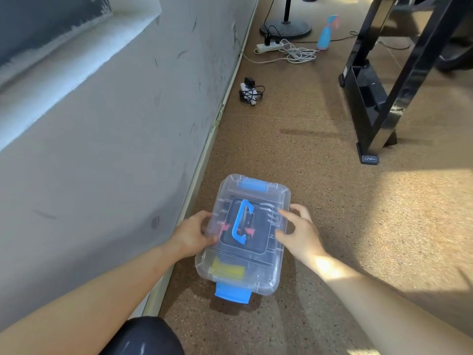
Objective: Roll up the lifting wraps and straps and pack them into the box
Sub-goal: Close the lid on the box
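Observation:
A clear plastic box (266,275) with a lid sits on the brown floor close to the wall. Its blue carry handle (240,221) lies flat on the lid, and blue latches (252,187) show at the far and near ends. Dark wraps with pink marks and something yellow (226,269) show through the plastic. My left hand (192,233) holds the left edge of the lid, its fingers curled over it. My right hand (298,230) touches the right edge with spread, relaxed fingers.
The grey wall and baseboard (202,160) run along the left. A black machine frame (378,93) stands at the right. Farther off lie a charger with cable (249,92), a power strip (268,46), a stand base (285,28) and a blue bottle (326,34). My knee (146,339) is at the bottom.

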The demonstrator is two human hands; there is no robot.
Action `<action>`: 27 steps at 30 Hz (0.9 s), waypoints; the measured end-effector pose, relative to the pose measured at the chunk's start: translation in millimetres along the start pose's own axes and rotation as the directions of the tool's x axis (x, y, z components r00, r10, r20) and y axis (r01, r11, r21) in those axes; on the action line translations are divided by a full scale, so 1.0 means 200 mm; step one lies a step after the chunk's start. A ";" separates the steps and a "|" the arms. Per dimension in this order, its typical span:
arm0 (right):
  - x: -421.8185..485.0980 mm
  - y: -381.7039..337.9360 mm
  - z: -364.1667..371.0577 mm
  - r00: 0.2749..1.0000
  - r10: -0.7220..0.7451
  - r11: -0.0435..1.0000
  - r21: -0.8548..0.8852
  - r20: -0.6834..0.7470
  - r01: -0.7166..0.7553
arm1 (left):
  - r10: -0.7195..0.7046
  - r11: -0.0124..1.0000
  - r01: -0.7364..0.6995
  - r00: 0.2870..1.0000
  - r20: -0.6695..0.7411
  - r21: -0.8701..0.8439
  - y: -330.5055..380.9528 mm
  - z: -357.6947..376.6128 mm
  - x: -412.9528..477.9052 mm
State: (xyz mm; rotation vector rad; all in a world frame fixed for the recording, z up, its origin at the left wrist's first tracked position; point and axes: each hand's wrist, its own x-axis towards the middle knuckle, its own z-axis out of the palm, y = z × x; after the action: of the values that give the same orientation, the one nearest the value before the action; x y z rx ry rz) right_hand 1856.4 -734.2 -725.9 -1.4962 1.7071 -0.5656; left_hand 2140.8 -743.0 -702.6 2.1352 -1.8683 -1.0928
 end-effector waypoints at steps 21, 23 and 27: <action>0.66 -0.35 -0.09 0.963 -0.192 0.920 -0.306 0.190 0.244 | 0.216 0.775 -0.368 0.918 0.332 0.513 0.12 0.01 -0.03; 0.73 -0.37 -0.04 0.936 -0.110 0.909 -0.347 0.334 0.231 | 0.218 0.780 -0.366 0.919 0.329 0.508 0.12 0.01 -0.02; 0.81 -0.36 0.00 0.922 -0.042 0.924 -0.337 0.385 0.183 | 0.227 0.757 -0.387 0.912 0.342 0.527 0.12 0.00 0.01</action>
State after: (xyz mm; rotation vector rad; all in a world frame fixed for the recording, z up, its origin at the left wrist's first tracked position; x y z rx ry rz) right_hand 1900.0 -904.5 -714.1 -1.8411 1.4811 -0.0019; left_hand 2120.9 -749.8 -690.7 1.8594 -2.8772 -0.8145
